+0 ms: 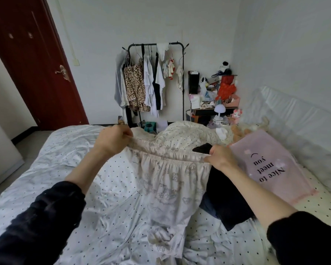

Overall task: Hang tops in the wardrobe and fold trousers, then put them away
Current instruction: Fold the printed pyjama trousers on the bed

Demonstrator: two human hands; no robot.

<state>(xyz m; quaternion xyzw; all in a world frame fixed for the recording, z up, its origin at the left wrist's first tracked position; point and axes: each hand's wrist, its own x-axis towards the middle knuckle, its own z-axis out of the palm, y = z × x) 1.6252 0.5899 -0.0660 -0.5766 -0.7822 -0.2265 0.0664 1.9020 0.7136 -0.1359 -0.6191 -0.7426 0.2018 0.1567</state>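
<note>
Dark sleeves frame the near view, and between them pale printed trousers hang lengthwise toward the camera, waistband away and stretched crosswise, legs trailing onto the dotted bedsheet. Left hand and right hand each pinch one end of the waistband. Just right lie dark clothes, then a pink pillow reading "Nice to meet you". Beyond stands a clothes rack with hung tops.

Soft matt printed cloth trousers, crumpled dotted cotton sheet, black metal rack at twelve o'clock, glossy red door.
</note>
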